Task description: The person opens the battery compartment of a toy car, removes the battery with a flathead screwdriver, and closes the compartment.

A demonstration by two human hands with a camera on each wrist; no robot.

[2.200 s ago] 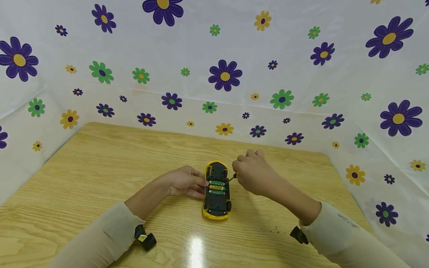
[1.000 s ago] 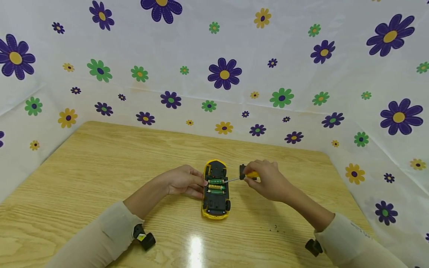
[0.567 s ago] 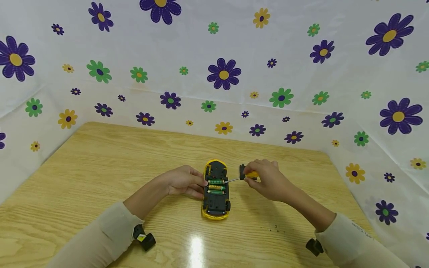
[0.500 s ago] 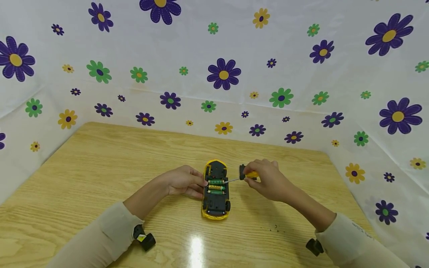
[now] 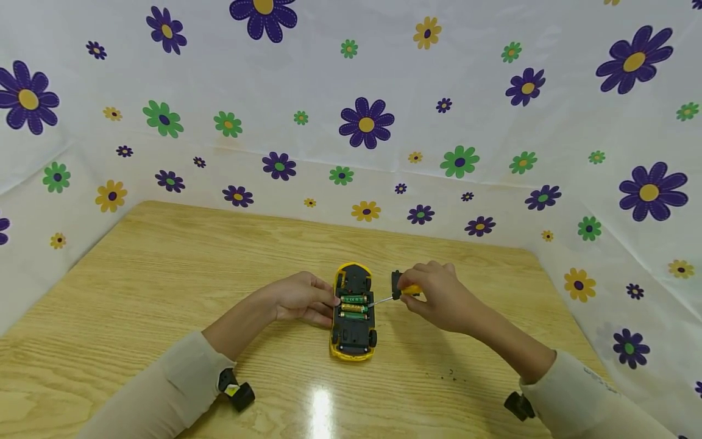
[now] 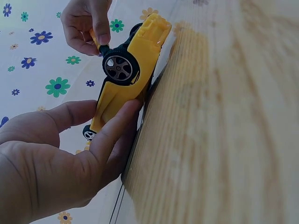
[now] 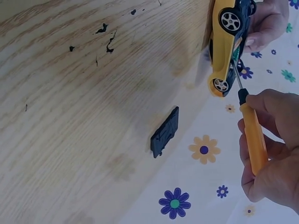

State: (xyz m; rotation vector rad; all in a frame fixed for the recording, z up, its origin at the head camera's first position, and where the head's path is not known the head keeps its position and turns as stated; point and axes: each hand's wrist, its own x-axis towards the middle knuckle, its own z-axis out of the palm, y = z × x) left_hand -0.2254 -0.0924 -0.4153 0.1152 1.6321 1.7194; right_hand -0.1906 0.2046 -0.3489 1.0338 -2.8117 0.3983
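A yellow toy car lies upside down on the table, its black underside up and its battery bay uncovered. Green-and-gold batteries sit side by side in the bay. My left hand holds the car by its left side, thumb at the underside's edge and fingers along the body. In my right hand is a screwdriver with an orange-yellow handle, gripped between thumb and fingers. Its shaft slants low from the right, the tip at the bay's right edge by the batteries' ends.
A black battery cover lies on the wooden table right of the car, partly behind my right hand in the head view. Small dark marks dot the tabletop nearer me. A flowered white sheet encloses the back and sides.
My right hand has moved right and tipped the screwdriver flatter, bringing the battery cover into sight. Over the last half second its tip shifts slightly toward the middle battery. The left hand stays put.
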